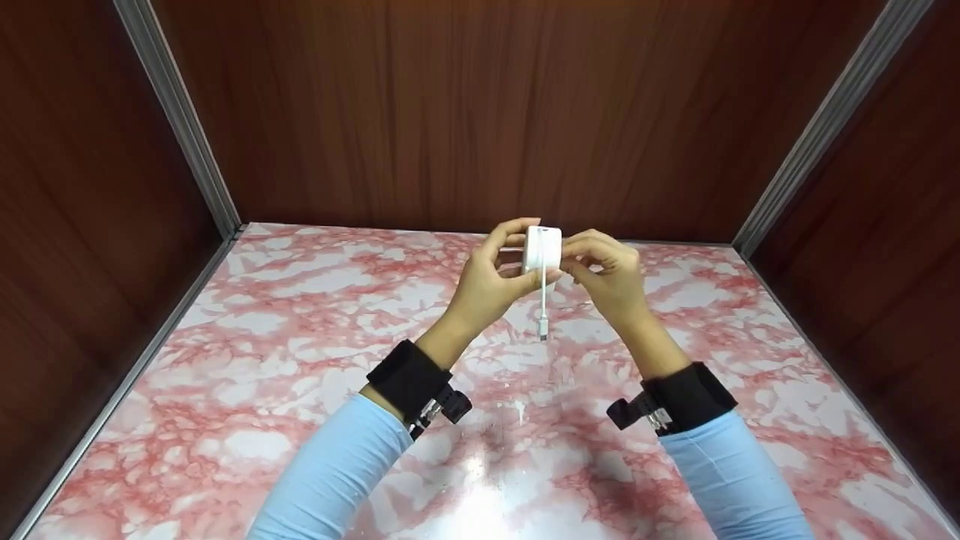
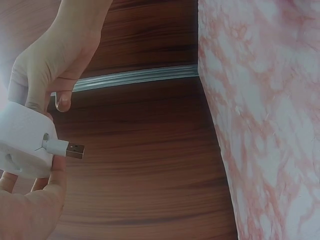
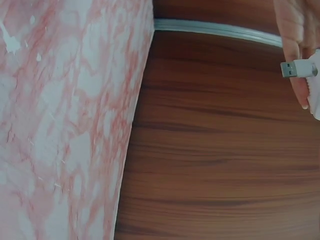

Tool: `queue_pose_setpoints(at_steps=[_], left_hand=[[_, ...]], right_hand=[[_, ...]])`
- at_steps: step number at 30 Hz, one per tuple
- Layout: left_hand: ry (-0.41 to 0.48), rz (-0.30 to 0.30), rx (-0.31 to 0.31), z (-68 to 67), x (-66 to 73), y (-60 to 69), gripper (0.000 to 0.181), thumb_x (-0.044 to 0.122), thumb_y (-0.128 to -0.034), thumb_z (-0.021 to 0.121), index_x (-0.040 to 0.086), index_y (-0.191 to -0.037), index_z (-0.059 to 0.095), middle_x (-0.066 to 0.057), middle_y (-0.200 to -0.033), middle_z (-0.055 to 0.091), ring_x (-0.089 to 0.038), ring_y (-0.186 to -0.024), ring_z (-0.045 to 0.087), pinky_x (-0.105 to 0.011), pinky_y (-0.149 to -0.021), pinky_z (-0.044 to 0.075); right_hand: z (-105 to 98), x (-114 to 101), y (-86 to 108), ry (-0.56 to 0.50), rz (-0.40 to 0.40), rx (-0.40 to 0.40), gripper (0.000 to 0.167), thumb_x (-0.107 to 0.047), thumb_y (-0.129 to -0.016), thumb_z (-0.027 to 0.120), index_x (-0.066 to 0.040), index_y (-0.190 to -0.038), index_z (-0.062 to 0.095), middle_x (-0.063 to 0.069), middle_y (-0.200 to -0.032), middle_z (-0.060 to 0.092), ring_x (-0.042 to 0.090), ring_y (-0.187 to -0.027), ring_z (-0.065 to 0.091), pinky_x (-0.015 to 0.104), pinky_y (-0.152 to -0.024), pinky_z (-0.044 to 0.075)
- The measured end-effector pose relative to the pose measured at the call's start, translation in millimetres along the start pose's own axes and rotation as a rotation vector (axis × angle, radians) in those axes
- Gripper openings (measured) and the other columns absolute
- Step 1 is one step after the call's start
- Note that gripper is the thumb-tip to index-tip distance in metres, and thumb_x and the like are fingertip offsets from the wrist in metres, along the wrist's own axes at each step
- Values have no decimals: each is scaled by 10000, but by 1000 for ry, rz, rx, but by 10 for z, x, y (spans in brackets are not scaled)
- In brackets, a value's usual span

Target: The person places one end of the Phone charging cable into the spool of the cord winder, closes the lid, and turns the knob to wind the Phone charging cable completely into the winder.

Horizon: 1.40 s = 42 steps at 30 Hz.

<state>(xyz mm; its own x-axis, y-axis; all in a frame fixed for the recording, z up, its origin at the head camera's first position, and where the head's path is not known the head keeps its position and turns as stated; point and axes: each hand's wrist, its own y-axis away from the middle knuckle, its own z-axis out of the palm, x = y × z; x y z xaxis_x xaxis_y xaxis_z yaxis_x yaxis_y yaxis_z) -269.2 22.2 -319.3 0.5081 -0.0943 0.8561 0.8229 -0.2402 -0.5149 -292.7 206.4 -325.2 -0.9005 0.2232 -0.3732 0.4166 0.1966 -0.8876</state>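
Note:
A small white box-shaped device (image 1: pixel 551 247) is held up above the table by the left hand (image 1: pixel 487 289), thumb on the near side and fingers round the far side. From it a short white cable (image 1: pixel 544 300) hangs down with a metal-tipped plug. In the left wrist view the USB plug (image 2: pixel 75 150) sticks out from the white device (image 2: pixel 22 135); the right wrist view also shows the plug (image 3: pixel 289 69). At the device's right side is the right hand (image 1: pixel 611 274), thumb and fingers bent together; whether they pinch anything is hidden.
A table (image 1: pixel 262 375) with a red and white marbled top lies below the hands. Brown wood-grain panels (image 1: pixel 465 112) stand at the back and both sides, joined by metal corner strips (image 1: pixel 180 112).

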Motion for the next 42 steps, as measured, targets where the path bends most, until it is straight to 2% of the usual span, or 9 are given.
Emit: queue_pose_setpoints(at_steps=[4,8,16,21,27,32,35,37,42], left_hand=[[-2,-17,-5,-4,-8,9,622,130,-786,809,122,-1337,520,-151,-1210,561,-253,-1043,644,-295,-902,544],[-5,-12,-5,-10,-12,7,623,130,-788,807,116,-1339,516,-153,-1211,555,-261,-1048,642,-295,-902,545],[-8,-16,2,-15,11,15,628,145,-784,813,129,-1338,518,-138,-1216,549,-241,-1066,627,-318,-922,537],[-4,-16,-1,-14,16,18,632,131,-783,812,114,-1341,515,-149,-1212,548,-265,-1073,627,-345,-931,534],[11,-11,18,-22,16,1,629,115,-790,802,107,-1345,505,-146,-1208,559,-254,-1059,619,-354,-943,527],[21,-17,7,-22,17,-4,628,118,-792,800,108,-1346,504,-163,-1220,559,-273,-1067,615,-341,-928,533],[25,-19,5,-20,12,0,631,112,-790,801,103,-1346,503,-172,-1223,560,-296,-1078,610,-321,-921,536],[28,-17,8,-17,9,2,630,108,-788,802,102,-1344,506,-167,-1219,563,-292,-1075,612,-319,-919,536],[24,-9,11,-6,-1,3,627,104,-781,808,96,-1336,516,-157,-1198,568,-259,-1047,634,-309,-906,544]], right_hand=[[9,-22,10,-90,65,-6,120,201,-767,669,89,-798,641,7,-870,667,48,-739,580,156,-503,474],[6,-47,14,-175,108,0,96,201,-819,614,113,-831,575,-38,-931,616,112,-787,584,179,-498,477],[-11,-63,51,-136,156,-68,132,109,-836,659,118,-933,570,-77,-954,628,92,-863,603,167,-594,503],[18,-55,54,-149,193,-62,179,-16,-893,664,125,-911,554,-52,-889,632,51,-784,586,167,-541,489],[22,-22,37,-113,133,-46,74,127,-845,638,115,-918,631,-106,-905,644,52,-765,573,158,-503,463],[15,9,29,-37,65,-9,151,165,-777,685,63,-888,685,13,-884,651,60,-779,573,145,-526,462],[13,14,29,-8,64,-23,113,111,-790,701,54,-886,686,83,-861,636,59,-765,563,148,-524,459],[15,16,35,-6,76,-38,75,36,-813,706,56,-879,677,78,-862,623,56,-753,553,152,-508,455],[29,9,62,-13,88,-47,193,-129,-858,694,56,-827,646,-5,-915,620,47,-759,564,153,-472,457]])
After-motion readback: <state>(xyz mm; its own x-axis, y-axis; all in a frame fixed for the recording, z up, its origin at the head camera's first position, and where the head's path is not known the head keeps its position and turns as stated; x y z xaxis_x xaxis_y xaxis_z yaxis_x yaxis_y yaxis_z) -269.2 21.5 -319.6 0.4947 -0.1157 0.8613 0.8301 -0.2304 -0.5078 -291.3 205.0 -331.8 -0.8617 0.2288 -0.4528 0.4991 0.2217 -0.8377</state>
